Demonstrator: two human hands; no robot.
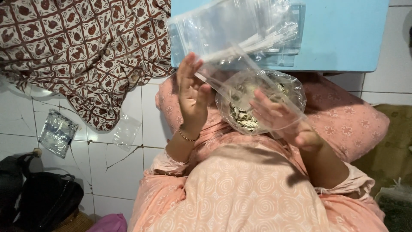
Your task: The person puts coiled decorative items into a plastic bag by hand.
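Observation:
My left hand (193,92) is raised with fingers pinching the edge of a clear flat plastic bag (227,71). My right hand (281,118) holds the same bag from the right and lies over a clear plastic bag of small pale and dark pieces (251,109) resting on my lap. A gold bangle (187,136) sits on the left wrist. A stack of clear plastic bags (240,25) lies on a light blue table (347,38) just beyond my hands.
A brown patterned cloth (81,47) lies bunched on the white tiled floor (116,167) at left. Two loose clear bags (58,132) lie on the tiles. A black bag (38,197) sits at the lower left. A pink pillow (347,118) lies under the table's edge.

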